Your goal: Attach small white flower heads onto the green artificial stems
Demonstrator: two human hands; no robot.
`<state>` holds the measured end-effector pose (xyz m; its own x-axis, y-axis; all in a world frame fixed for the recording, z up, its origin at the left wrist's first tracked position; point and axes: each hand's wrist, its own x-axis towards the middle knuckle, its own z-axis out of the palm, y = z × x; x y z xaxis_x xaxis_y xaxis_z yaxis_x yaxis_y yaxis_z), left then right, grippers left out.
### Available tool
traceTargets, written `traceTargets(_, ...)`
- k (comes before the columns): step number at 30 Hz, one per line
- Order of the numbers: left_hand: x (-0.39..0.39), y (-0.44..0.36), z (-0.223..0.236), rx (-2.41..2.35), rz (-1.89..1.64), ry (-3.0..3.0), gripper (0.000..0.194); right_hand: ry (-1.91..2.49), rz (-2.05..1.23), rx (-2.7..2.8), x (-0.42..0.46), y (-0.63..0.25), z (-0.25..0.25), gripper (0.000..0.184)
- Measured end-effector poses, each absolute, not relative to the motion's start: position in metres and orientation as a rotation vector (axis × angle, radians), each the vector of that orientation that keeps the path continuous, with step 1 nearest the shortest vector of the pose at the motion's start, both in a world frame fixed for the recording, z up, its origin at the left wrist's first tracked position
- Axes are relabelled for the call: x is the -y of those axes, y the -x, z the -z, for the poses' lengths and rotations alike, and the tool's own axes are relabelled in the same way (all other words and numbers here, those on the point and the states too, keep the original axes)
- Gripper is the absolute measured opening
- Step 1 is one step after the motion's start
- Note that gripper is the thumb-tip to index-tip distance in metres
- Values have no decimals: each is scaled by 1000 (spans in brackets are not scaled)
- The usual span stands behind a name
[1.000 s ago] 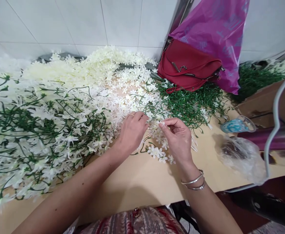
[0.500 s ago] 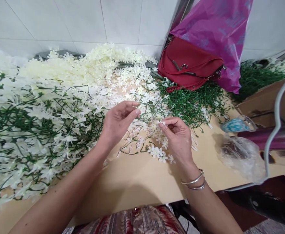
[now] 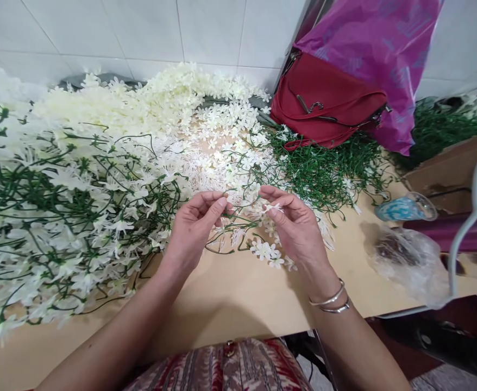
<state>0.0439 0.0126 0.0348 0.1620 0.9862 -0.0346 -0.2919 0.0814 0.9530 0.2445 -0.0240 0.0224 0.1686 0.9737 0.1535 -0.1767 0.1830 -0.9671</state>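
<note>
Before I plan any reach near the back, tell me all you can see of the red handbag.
The red handbag looks like smooth, soft leather, slouched and tilted, with a red strap looped across its front, a silvery metal hook, and dark metal fittings at its sides. Its lower edge rests on the green stems; the purple plastic bag sits against its back and right side. Neither the left hand nor the right hand touches it. Its contents are hidden.
</note>
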Motion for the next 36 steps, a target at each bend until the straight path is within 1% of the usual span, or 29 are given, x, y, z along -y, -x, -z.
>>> traceTargets(3,-14,-42,-36,-901,-1301,-1027,17,1020,-1144,1110,25,-247,-26,17)
traceTargets(7,-19,-46,-45,-881,-1495,-1088,13,1036,-1023,1120,24,-250,-25,13)
traceTargets(10,-32,-53,-51,-801,-1545,-1145,11,1003,-983,1074,22,-252,-21,13)
traceTargets(12,-42,-56,-50,-793,-1530,-1328,15,995,-983,1066,21,-253,-19,14)
traceTargets(16,-49,-45,-44,-990,-1346,-1894,38,1011,-942,1052,21,-255,-23,16)
traceTargets(17,-46,-40,-43,-1061,-1292,-2000,40,1012,-928,1041,21,-255,-25,16)
traceTargets(18,-41,-35,-43,-1124,-1220,-2099,37,1009,-918,1032,21,-256,-27,16)
traceTargets(19,-35,-29,-44,-1176,-1150,-2189,30,1004,-914,1024,21,-256,-28,16)
traceTargets(21,-21,-21,-46,-1168,-974,-2370,15,994,-921,1022,22,-257,-29,15)
traceTargets(22,-16,-17,-46,-1145,-888,-2431,13,991,-933,1025,22,-257,-29,14)
traceTargets(26,-7,-12,-36,-1099,-570,-2541,24,1000,-973,1069,23,-256,-26,13)
traceTargets(29,-11,-12,-29,-1087,-475,-2542,25,1016,-971,1096,23,-255,-23,13)
traceTargets(31,-13,-12,-31,-1083,-547,-2463,22,1026,-981,1098,23,-254,-21,12)
traceTargets(33,-13,-11,-39,-1061,-734,-2291,17,1029,-1000,1092,23,-254,-20,12)
traceTargets(36,-11,-9,-55,-995,-1041,-1816,6,1009,-1030,1073,23,-254,-19,13)
